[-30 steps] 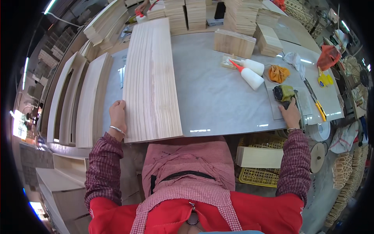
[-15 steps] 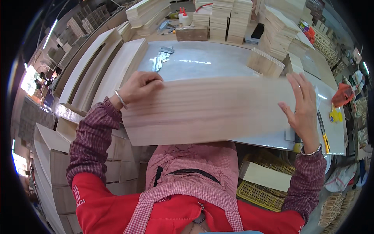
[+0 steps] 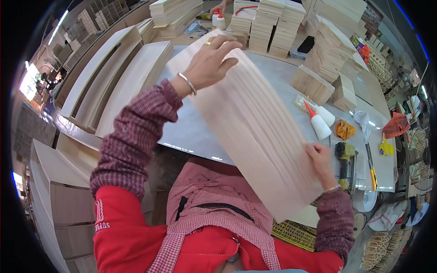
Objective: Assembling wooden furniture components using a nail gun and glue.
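A long, pale wooden board (image 3: 255, 136) with brown grain is tilted diagonally in front of me, slightly blurred. My left hand (image 3: 211, 61) is closed on its far left end, fingers bent over the edge. At the near right long edge, my right hand (image 3: 321, 164) grips the board with the thumb on its upper face; the fingers beneath are hidden. Beyond that hand lie white glue bottles, one with a red nozzle (image 3: 320, 126), and an orange crumpled cloth (image 3: 345, 130). A yellow-green power drill (image 3: 345, 152) lies beside my right hand.
Long wooden box frames (image 3: 136, 84) stand at the left of the grey table (image 3: 191, 129). Stacked wooden pieces (image 3: 327, 48) rise at the back. A yellow-handled knife (image 3: 373, 177) lies at the right edge. Below is a yellow plastic basket (image 3: 296, 234). Someone's hand (image 3: 221, 7) shows at the far side.
The board has turned from crosswise to diagonal, its left end swung away and its right end toward me. My right hand, open before, has come down and gripped its edge.
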`<state>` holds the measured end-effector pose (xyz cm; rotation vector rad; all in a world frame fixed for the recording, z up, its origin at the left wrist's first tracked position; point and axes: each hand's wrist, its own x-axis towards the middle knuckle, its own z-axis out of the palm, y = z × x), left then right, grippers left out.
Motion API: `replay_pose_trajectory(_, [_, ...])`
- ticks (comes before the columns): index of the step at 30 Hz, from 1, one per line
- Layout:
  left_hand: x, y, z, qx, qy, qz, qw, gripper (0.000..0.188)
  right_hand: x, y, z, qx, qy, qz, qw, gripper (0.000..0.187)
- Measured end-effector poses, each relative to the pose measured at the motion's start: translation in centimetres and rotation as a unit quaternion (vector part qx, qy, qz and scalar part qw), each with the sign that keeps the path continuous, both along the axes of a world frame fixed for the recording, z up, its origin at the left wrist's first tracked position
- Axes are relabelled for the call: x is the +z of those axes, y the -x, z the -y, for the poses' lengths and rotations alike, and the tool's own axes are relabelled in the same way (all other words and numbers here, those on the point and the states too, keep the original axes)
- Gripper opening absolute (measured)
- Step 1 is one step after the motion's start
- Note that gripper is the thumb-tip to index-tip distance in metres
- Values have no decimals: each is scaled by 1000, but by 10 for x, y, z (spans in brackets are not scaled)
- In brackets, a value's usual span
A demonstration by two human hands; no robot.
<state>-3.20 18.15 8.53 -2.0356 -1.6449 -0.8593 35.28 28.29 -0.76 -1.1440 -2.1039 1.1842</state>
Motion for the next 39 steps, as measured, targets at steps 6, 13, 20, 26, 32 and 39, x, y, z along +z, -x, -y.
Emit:
replay_pose_trajectory(6, [-89,-13,19,55,44,114,991,33,-51,90,1,-97,52,-65,992,35])
replay_pose_trajectory(13, [-138,-9,23,70,104,136,983,34,-86,173,5,-141,177,-139,964,34])
replay_pose_trajectory(20, [-135,-37,-33,24,166,244,955,37,-107,179,-1,-85,187,-105,973,26])
replay_pose_trajectory(26, [-148,-71,-108,-9,224,361,905,45,-78,129,-74,-12,-103,-19,994,17])
replay_pose_trajectory(32, [-172,-95,-210,4,277,440,854,60,-65,28,-231,-262,-128,19,956,37])
replay_pose_trajectory(39, [-207,-102,-298,52,198,438,876,55,-79,34,-283,-287,-106,46,951,34])
